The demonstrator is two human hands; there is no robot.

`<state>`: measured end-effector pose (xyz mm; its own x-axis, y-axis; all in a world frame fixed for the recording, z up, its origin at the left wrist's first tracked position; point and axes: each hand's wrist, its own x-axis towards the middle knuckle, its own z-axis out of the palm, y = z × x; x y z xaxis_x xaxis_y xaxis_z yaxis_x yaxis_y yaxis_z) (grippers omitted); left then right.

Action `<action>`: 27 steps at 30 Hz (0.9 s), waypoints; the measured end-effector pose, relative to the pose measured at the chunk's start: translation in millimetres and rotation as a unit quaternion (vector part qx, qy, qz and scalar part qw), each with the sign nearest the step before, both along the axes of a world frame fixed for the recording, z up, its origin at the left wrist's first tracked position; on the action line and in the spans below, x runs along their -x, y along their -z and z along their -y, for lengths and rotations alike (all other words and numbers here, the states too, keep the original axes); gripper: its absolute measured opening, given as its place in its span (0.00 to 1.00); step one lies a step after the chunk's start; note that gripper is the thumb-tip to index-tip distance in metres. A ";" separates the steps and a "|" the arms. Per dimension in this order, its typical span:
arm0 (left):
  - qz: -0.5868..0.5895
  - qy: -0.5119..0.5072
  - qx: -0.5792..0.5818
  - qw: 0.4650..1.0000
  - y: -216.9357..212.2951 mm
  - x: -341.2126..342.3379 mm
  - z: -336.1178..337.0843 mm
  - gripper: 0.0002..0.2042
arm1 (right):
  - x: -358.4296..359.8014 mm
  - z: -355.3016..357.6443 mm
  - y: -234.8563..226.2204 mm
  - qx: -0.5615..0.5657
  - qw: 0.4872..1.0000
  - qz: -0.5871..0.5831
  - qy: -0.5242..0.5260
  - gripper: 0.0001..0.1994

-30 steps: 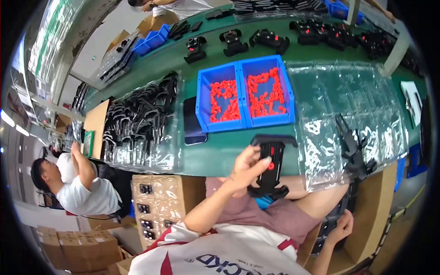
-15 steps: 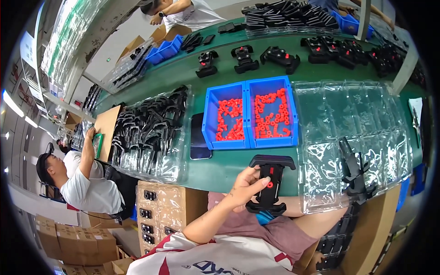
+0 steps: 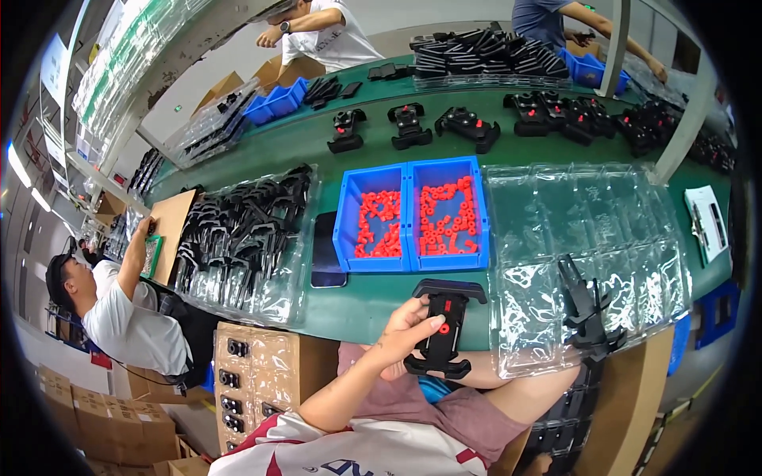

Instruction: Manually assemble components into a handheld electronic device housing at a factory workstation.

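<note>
My left hand [image 3: 405, 337] grips a black phone holder [image 3: 443, 345] near the front edge of the green table. Its thumb lies on the holder's face beside a small red ring, and a red tab shows above that. The wide jaw ends of the holder point away from me and toward me. At the lower edge, beside black parts in a box, a small bit of what looks like my right hand [image 3: 540, 464] shows; its fingers cannot be made out. Beyond the holder stand two blue bins [image 3: 409, 218] with small red rings [image 3: 446, 214].
Black bracket parts [image 3: 246, 222] fill a clear tray on the left, next to a dark phone [image 3: 327, 246]. Right of the bins lies a clear blister tray [image 3: 524, 278] bearing a black part [image 3: 587, 313]. Assembled holders [image 3: 409, 125] line the back. Co-workers sit left and opposite.
The whole scene has shifted left and slightly down in view. My left hand keeps its grip on the phone holder. The bit at the lower edge has sunk further out of view.
</note>
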<state>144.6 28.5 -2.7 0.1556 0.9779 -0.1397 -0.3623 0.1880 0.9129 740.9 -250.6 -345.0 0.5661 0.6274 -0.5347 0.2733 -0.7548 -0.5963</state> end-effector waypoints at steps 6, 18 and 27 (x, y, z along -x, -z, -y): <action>0.037 0.006 0.000 0.999 -12.8 0.7 -3.3 0.18 | -54.2 8.4 -18.6 -0.003 0.997 -0.074 0.000 0.14; 0.016 -0.031 0.017 0.999 -26.7 0.4 11.6 0.19 | -11.2 -82.9 -60.5 -0.012 0.959 -0.275 -0.074 0.13; 0.026 -0.063 0.007 0.998 -16.6 -4.6 1.3 0.14 | 88.4 -26.6 -144.4 -0.046 0.922 -0.385 -0.005 0.12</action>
<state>149.2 27.2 14.0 0.0397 0.9880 -0.1492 -0.4302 0.1516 0.8899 652.5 -224.0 -200.6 0.0341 0.6937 -0.7195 -0.2510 -0.6909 -0.6780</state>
